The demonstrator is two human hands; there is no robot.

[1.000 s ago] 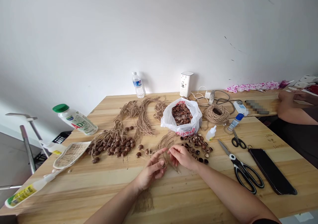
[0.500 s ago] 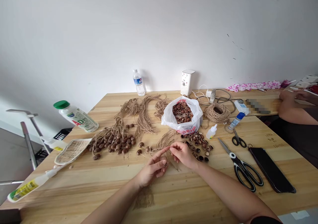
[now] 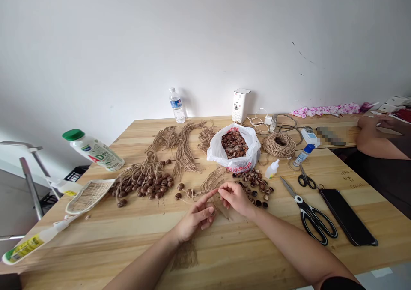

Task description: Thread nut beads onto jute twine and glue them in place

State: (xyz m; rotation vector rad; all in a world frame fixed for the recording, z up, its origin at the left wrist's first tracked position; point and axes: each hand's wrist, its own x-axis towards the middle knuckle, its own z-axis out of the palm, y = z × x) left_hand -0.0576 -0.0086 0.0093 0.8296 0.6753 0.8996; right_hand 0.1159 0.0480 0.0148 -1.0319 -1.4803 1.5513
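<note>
My left hand [image 3: 194, 220] is over the front middle of the table, its index finger stretched out, thumb apart and other fingers loosely curled. At that index fingertip, my right hand [image 3: 236, 200] makes a pinch; anything between its fingers is too small or hidden to make out. Just behind the hands lies a bundle of twine strands [image 3: 212, 179], with a corded part and a round brown nutshell [image 3: 189, 192] at its left. More brown nutshells [image 3: 157, 185] on twine form a pile to the left. Right of my right hand are scattered open half shells [image 3: 253, 180].
A white plastic bag [image 3: 218, 153] of shells stands behind the hands. To the right are a twine coil [image 3: 279, 145], glue bottle [image 3: 272, 169], large scissors [image 3: 310, 215], small scissors [image 3: 306, 180] and phone [image 3: 346, 217]. A white bottle [image 3: 99, 153] leans left. Another person's arm [image 3: 375, 140] rests far right.
The view has shifted slightly, so the things on the table sit a little further left and up. Both hands keep nearly the same pose, fingertips still together.
</note>
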